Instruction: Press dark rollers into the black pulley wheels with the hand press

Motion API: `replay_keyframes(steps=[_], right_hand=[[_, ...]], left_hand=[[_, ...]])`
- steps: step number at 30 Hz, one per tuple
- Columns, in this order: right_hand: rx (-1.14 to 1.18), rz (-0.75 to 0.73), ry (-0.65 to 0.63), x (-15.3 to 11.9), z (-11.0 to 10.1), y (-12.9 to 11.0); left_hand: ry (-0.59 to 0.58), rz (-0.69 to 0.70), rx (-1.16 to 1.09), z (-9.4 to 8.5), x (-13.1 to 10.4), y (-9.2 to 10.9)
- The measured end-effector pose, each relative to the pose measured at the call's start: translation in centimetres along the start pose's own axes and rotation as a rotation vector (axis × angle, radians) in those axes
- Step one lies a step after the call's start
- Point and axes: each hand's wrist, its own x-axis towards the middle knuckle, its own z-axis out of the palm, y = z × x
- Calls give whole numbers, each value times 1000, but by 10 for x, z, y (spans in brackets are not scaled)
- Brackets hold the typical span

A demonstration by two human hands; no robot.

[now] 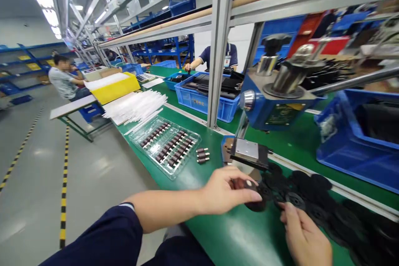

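My left hand [229, 191] is closed around a dark brown part [249, 185] with a white tip, over the green bench in front of the blue press. Just below its fingers shows a round black piece [256, 205]. My right hand [304, 230] has its thumb and fingers pinched at the edge of a black disc [295, 200], at the near side of a pile of black discs [339, 216]. To the left, a clear tray [172, 171] holds rows of brown parts with white ends. Several similar loose parts [203, 156] lie beside it.
The blue press [277, 104] stands behind my hands. Blue bins [199, 102] [358, 153] sit farther back and at the right. White strips [137, 106] and a yellow box [118, 89] lie at the left. One person works across the bench, another sits far left.
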Motion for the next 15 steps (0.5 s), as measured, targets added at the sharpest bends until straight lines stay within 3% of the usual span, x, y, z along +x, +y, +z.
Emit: replay_keyframes(steps=[2,5,10,15], right_hand=[[9,16,-22,-2,-1,-4],[38,-3,-5,-5,-2,-9],[15,-62,26,-10,-1,-10],[8,-91,85,-15,-9,-16]], left_hand=[[-24,138,82,-16,9,32],[-70,131,62,-31,34,59],[-88,132,228,-28,78,59],[-104,207,306,-23,93,49]])
